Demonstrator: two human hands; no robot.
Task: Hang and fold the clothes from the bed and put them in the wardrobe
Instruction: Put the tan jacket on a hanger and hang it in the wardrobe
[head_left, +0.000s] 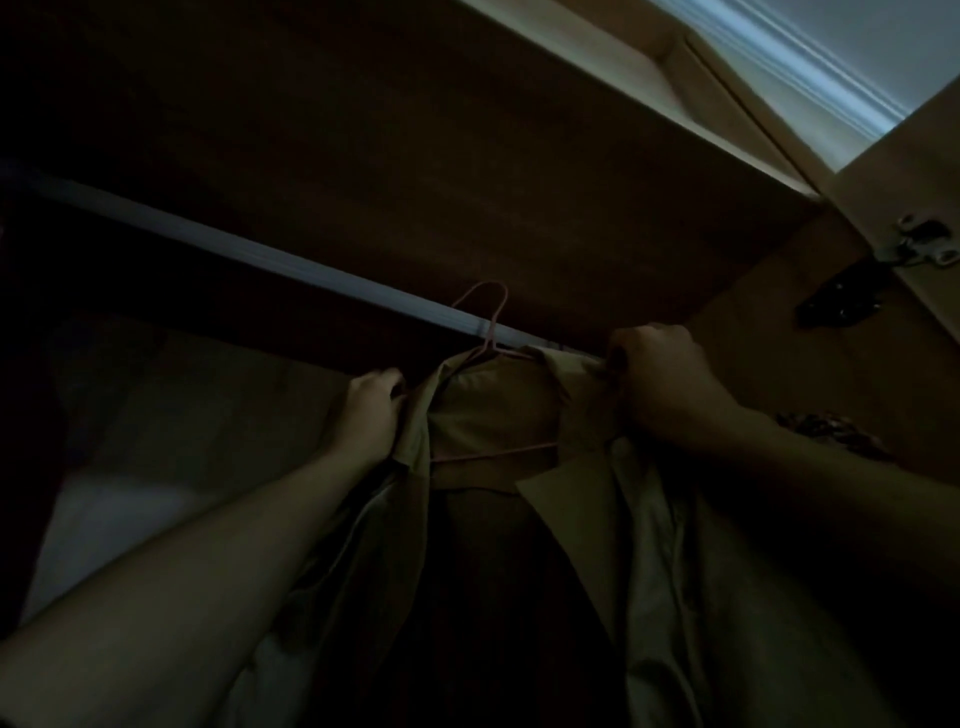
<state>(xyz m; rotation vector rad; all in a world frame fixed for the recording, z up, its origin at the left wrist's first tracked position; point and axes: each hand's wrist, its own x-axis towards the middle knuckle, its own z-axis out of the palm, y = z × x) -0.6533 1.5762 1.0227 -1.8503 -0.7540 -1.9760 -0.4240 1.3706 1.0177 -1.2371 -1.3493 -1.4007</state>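
Super dim shot looking up into the wardrobe (415, 130), brown wood panels overhead and a pale rail (208, 236) running diagonally from the left edge toward the middle. Something pale (119, 525) sits low on the left inside, too dark to tell what it is.

Left hand (371, 410) is up at the left shoulder of a beige shirt (571, 519), fingers curled around the fabric edge there. The shirt is on a thin pink hanger (488, 322) whose hook is over the rail, so it hangs inside the wardrobe right between both hands. Collar is open and the front hangs loose, with a lighter inner lining showing lower down.

Right hand (662, 379) is fisted tight on the right shoulder of the shirt, just under the rail. Further right there's a metal door hinge (922, 241) on the wardrobe side, and a bit of patterned fabric (826, 423) just past the right wrist.
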